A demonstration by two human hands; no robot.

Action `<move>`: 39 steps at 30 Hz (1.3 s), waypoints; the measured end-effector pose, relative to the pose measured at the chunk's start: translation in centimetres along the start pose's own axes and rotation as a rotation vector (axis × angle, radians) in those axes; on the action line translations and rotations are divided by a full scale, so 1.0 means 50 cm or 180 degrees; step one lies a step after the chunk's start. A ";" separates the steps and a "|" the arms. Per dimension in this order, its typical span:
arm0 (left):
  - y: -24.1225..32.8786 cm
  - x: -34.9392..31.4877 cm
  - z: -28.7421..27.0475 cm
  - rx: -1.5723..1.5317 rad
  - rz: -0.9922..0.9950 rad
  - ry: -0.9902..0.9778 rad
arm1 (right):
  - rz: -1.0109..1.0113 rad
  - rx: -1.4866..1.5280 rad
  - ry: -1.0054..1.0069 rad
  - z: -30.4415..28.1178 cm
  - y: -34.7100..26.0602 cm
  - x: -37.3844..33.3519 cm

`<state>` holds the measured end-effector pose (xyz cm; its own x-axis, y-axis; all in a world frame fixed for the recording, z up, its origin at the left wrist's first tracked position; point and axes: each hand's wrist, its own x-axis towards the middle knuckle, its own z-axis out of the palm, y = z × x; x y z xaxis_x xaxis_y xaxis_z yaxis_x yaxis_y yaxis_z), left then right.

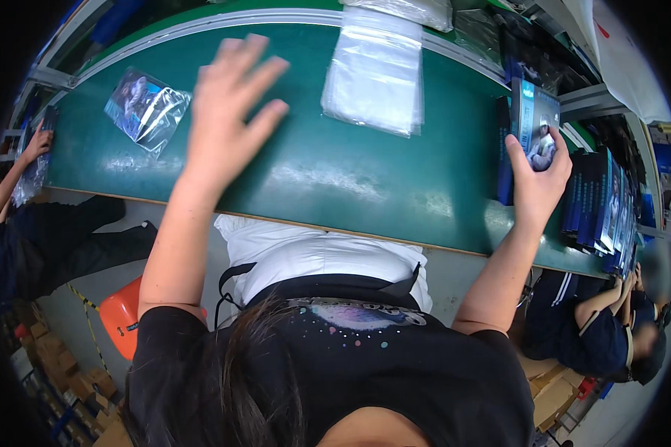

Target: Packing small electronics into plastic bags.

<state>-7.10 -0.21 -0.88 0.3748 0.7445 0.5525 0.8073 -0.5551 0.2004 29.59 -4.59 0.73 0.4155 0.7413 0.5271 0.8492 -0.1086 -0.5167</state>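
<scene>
My left hand (pixel 231 112) is above the green table with its fingers spread and nothing in them. Left of it lies a blue printed box (pixel 134 108) in a loose, shiny clear plastic bag. On the right, my right hand (pixel 538 179) grips a slim blue-and-grey box (pixel 528 112) by its near end, thumb on one side and fingers on the other. Another dark blue box (pixel 504 149) stands close against it, partly hidden. Between my hands, toward the far edge, is a flat stack of clear plastic bags (pixel 376 74).
The green tabletop (pixel 313 179) stretches across in front of me. Rows of blue boxes (pixel 600 197) stand at the right end. Co-workers are at both ends; one person's hand (pixel 39 143) holds a bagged item at far left. An orange stool (pixel 121 316) stands below left.
</scene>
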 end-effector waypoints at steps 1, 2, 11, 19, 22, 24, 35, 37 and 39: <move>0.027 0.011 0.015 -0.0250 0.0310 -0.0303 | 0.0032 0.0436 0.0119 -0.011 -0.026 -0.013; 0.047 0.018 0.034 -0.0431 0.0453 -0.0503 | 0.0011 0.1150 -0.0052 -0.011 -0.020 -0.018; 0.094 0.061 0.079 -0.1002 0.0254 -0.0712 | 0.2357 0.6715 -0.3313 0.052 -0.001 -0.126; 0.095 0.043 0.080 -0.1287 -0.0012 -0.0637 | 0.2595 0.5682 -0.3953 0.039 -0.092 -0.140; 0.102 0.058 0.074 -0.1251 0.0290 -0.0506 | 0.2511 0.5514 -0.4074 0.053 -0.116 -0.138; 0.115 0.064 0.060 -0.0951 0.0550 -0.0354 | 0.2545 0.5526 -0.4011 0.071 -0.117 -0.131; 0.114 0.048 0.043 -0.3687 -0.2812 -0.1350 | 0.2346 0.4601 -0.3927 0.029 -0.092 -0.106; 0.114 0.043 0.044 -0.3489 -0.2425 -0.1272 | 0.2054 0.4326 -0.3319 0.027 -0.104 -0.108; 0.118 0.042 0.043 -0.3288 -0.2034 -0.1193 | 0.1912 0.4244 -0.3156 0.046 -0.101 -0.124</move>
<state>-0.57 -1.11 -0.30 0.2933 0.9505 -0.1030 0.2248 0.0361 0.9737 21.95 -7.11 -1.50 -0.2240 0.9463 -0.2331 -0.3616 -0.3028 -0.8818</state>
